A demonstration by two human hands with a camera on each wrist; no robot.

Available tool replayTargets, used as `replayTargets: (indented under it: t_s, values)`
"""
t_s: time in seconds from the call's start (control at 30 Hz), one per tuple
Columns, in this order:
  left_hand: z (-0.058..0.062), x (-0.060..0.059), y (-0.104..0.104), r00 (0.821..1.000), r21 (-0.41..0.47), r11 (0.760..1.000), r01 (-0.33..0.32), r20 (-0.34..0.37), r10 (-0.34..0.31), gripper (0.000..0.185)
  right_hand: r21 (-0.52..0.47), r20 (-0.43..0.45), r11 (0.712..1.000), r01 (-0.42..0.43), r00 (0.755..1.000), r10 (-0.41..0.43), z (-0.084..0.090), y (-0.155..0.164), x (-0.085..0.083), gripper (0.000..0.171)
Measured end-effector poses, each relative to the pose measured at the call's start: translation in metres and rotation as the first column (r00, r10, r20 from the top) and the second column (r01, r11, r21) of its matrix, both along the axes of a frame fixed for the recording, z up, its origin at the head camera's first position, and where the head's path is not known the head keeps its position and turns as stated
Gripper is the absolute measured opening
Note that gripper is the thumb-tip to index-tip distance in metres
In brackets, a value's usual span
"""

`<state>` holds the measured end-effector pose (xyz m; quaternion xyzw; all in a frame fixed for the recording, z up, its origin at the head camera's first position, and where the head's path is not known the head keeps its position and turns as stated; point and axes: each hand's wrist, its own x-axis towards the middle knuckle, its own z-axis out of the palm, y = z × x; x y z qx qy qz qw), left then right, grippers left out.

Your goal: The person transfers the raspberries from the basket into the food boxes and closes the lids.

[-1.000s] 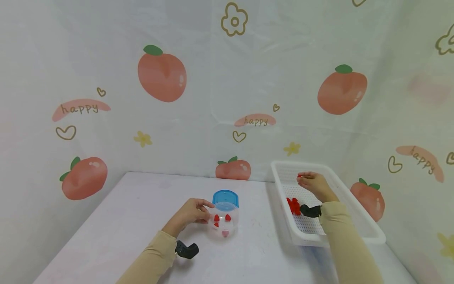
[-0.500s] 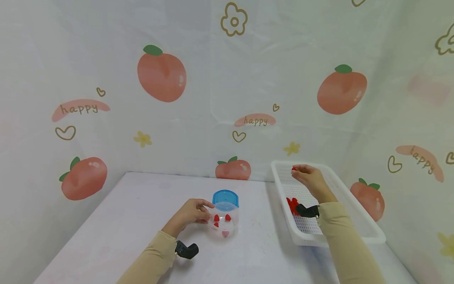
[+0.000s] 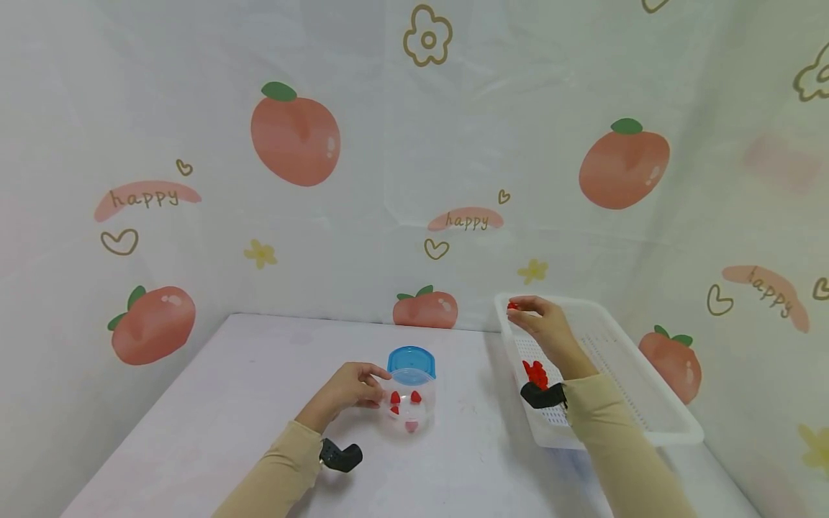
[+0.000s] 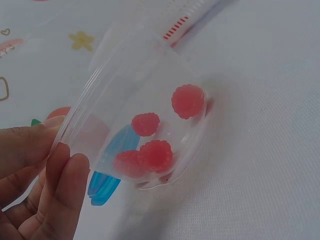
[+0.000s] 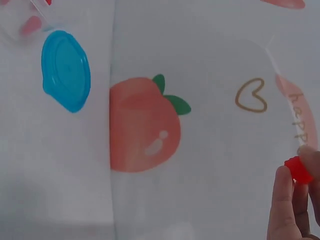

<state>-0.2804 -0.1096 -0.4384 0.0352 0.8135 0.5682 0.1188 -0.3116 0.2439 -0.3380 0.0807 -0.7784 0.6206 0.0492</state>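
Note:
My left hand (image 3: 350,388) pinches the rim of a clear plastic tub (image 4: 150,65) between thumb and fingers. Several red toy raspberries (image 4: 187,101) lie inside the tub, which stands on the table. Between the thumb and fingertips of my right hand (image 3: 549,334) is one more red raspberry (image 5: 299,171). That hand is raised over the left rim of a white plastic basket (image 3: 612,327). A cluster of red pieces (image 3: 536,374) sits in the basket beneath it.
A blue lid (image 3: 411,360) lies on the table (image 3: 291,360) just behind the tub. The basket stands at the table's right side. A printed cloth (image 3: 363,144) with fruit drawings hangs directly behind the table.
My right hand has moved left and slightly up with the raspberry, from over the basket's interior to its left rim. The left hand and the tub have stayed in place.

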Motion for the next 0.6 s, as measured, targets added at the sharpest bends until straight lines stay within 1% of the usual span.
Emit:
replayTargets:
  t_s: [0.13, 0.23, 0.33, 0.43, 0.47, 0.6]
  values:
    - [0.000, 0.000, 0.000, 1.000, 0.001, 1.000, 0.004, -0.003, -0.004, 0.029, 0.087, -0.005, 0.996, 0.007, 1.000, -0.007, 0.001, -0.013, 0.005, 0.043]
    - [-0.001, 0.000, -0.001, 1.000, 0.003, 1.000, 0.003, -0.001, -0.003, 0.029, 0.116, 0.001, 0.993, -0.003, 1.000, 0.003, 0.000, -0.022, 0.008, 0.042]
    - [-0.001, 0.000, -0.001, 1.000, 0.007, 1.000, 0.002, 0.000, -0.002, 0.029, 0.101, 0.010, 0.994, -0.043, 0.999, 0.042, -0.003, -0.031, 0.012, 0.041]
    - [-0.001, -0.001, 0.000, 1.000, 0.010, 1.000, 0.002, 0.000, -0.002, 0.029, 0.080, 0.016, 0.994, -0.072, 0.997, 0.071, -0.006, -0.041, 0.016, 0.037]
    - [-0.001, -0.001, 0.000, 1.000, 0.011, 1.000, 0.003, 0.000, -0.003, 0.029, 0.086, 0.015, 0.993, -0.082, 0.997, 0.081, -0.007, -0.045, 0.017, 0.037]
    - [-0.001, -0.001, 0.000, 1.000, 0.010, 1.000, 0.004, -0.001, -0.004, 0.029, 0.091, 0.039, 0.991, -0.094, 0.995, 0.090, -0.013, -0.060, 0.026, 0.032]
